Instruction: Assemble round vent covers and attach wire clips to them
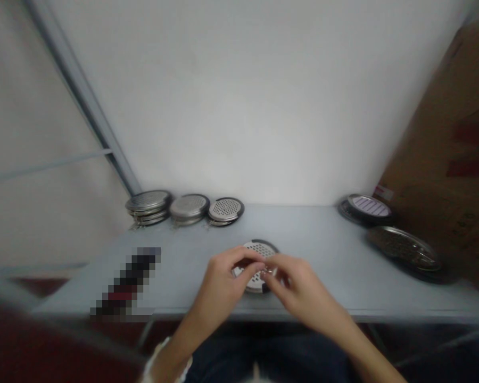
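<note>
A round perforated metal disc [257, 250] with a dark rim lies on the grey table [315, 250] near its front edge. My left hand [219, 287] rests over the disc's left side, fingers curled in a pinch. Meeting it from the right, my right hand [299, 290] also has its fingertips pinched over the disc's middle. What the fingertips hold is too small and blurred to name.
Three piles of similar perforated discs [186, 207] stand at the table's back left. Two larger dark-rimmed discs [403, 247] lie at the right, beside a brown cardboard box [451, 159]. A pixelated dark object [127, 284] lies at the front left. A white wall is behind.
</note>
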`<state>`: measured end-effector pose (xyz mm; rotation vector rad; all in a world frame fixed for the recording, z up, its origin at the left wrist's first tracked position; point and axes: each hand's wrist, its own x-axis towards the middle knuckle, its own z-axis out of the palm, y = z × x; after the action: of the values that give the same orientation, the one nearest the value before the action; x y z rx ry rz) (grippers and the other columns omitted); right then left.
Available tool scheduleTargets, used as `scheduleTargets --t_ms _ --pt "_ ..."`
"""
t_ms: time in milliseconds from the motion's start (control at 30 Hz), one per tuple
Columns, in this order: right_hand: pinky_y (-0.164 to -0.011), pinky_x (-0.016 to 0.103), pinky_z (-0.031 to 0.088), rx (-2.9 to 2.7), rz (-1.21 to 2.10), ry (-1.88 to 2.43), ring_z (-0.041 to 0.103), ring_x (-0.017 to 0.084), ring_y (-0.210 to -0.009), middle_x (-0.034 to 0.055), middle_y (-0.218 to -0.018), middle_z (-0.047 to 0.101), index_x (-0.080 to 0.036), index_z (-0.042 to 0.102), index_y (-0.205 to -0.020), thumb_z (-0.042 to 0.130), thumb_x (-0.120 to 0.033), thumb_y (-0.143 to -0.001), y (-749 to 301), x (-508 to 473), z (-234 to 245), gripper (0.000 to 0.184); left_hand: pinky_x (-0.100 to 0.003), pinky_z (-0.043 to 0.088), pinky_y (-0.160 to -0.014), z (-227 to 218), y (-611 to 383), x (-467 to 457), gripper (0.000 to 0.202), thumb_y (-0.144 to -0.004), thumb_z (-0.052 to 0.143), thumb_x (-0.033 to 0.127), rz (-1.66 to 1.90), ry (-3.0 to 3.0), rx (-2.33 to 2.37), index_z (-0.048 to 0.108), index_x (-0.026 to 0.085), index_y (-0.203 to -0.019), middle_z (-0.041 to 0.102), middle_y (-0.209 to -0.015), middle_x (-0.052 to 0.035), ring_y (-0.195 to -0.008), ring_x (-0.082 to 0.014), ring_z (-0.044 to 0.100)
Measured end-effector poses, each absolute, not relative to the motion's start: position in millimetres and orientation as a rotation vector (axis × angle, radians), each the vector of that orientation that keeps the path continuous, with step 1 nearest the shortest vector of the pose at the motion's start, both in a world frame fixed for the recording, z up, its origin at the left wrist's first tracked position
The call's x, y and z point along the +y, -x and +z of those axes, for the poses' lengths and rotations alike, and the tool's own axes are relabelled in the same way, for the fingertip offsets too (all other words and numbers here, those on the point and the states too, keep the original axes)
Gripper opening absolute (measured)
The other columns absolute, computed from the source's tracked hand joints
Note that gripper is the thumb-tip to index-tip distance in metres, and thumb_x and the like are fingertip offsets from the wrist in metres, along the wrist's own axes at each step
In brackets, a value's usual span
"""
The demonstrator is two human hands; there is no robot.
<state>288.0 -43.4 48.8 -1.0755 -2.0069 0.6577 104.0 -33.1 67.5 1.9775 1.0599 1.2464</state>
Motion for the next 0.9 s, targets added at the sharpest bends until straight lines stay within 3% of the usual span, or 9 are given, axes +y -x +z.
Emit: scheduleTargets --t_ms 100,167,267,433,567,733,800,900 --pt "-0.070 0.026 0.050 -1.896 0.897 0.985 0.063 0.016 -0.076 0.0024 -0.092 0.070 -0.022 0.061 -0.127 0.061 -0.013 -0.087 -290.4 -45.1 50.0 0.041 -0.025 0.054 -0.079 67.5 -104.9 -34.0 0.010 -0.089 0.067 0.017 1.281 -1.954 1.069 0.077 0.021 -0.089 0.077 -0.088 -0.0013 -0.082 -0.0171 0.071" --pt "-0.070 0.027 0.052 -1.837 1.111 0.915 0.065 0.016 -0.076 0.0019 -0.088 0.070 -0.022 0.057 -0.132 0.060 -0.016 -0.088 -291.4 -45.1 51.8 0.044 -0.025 0.054 -0.080 68.8 -105.7 -35.2 0.013 -0.089 0.065 0.016 1.277 -1.958 1.058 0.077 0.021 -0.089 0.078 -0.088 -0.0015 -0.083 -0.0174 0.071" --pt "-0.062 0.025 0.051 -1.728 1.400 0.804 0.063 0.014 -0.068 0.0019 -0.086 0.069 -0.020 0.064 -0.121 0.059 -0.033 -0.095 -291.4 -42.5 56.4 0.029 -0.026 0.054 -0.080 71.2 -106.0 -36.4 0.016 -0.089 0.063 0.013 1.253 -1.999 1.043 0.076 0.021 -0.086 0.077 -0.085 -0.0009 -0.081 -0.0171 0.071" --pt "-0.059 0.024 0.049 -1.681 1.435 0.832 0.056 0.011 -0.059 0.0006 -0.072 0.066 -0.016 0.070 -0.094 0.060 -0.055 -0.094 -292.7 -36.6 59.8 0.040 -0.026 0.054 -0.079 71.9 -104.2 -35.1 0.015 -0.090 0.063 0.014 1.275 -2.040 1.045 0.076 0.022 -0.086 0.077 -0.086 -0.0015 -0.082 -0.0176 0.070" --pt "-0.058 0.024 0.049 -1.667 1.400 0.866 0.057 0.012 -0.057 0.0014 -0.067 0.067 -0.016 0.069 -0.079 0.058 -0.058 -0.095 -297.2 -34.1 58.8 0.046 -0.026 0.054 -0.077 71.6 -103.2 -34.3 0.013 -0.089 0.065 0.014 1.280 -2.045 1.029 0.076 0.021 -0.087 0.076 -0.084 -0.0016 -0.079 -0.0172 0.069" --pt "-0.058 0.024 0.048 -1.656 1.443 0.866 0.056 0.011 -0.056 -0.0001 -0.067 0.067 -0.016 0.071 -0.089 0.063 -0.054 -0.091 -299.6 -32.4 57.2 0.039 -0.027 0.054 -0.080 70.9 -103.9 -34.4 0.014 -0.088 0.066 0.011 1.236 -2.076 0.983 0.075 0.021 -0.083 0.076 -0.085 -0.0020 -0.083 -0.0176 0.069" --pt "-0.058 0.024 0.049 -1.676 1.399 0.887 0.057 0.012 -0.058 0.0002 -0.067 0.067 -0.016 0.071 -0.084 0.062 -0.053 -0.092 -299.6 -32.1 57.1 0.039 -0.027 0.054 -0.080 71.3 -103.6 -33.6 0.015 -0.089 0.065 0.011 1.217 -2.087 0.967 0.074 0.021 -0.081 0.075 -0.085 -0.0023 -0.083 -0.0180 0.069" --pt "-0.060 0.026 0.049 -1.705 1.226 0.969 0.060 0.014 -0.060 0.0013 -0.066 0.067 -0.018 0.067 -0.075 0.057 -0.050 -0.095 -301.6 -29.5 55.4 0.039 -0.031 0.055 -0.086 70.3 -101.1 -31.0 0.009 -0.087 0.070 0.015 1.117 -2.139 1.020 0.074 0.021 -0.093 0.075 -0.093 -0.0034 -0.090 -0.0200 0.070"
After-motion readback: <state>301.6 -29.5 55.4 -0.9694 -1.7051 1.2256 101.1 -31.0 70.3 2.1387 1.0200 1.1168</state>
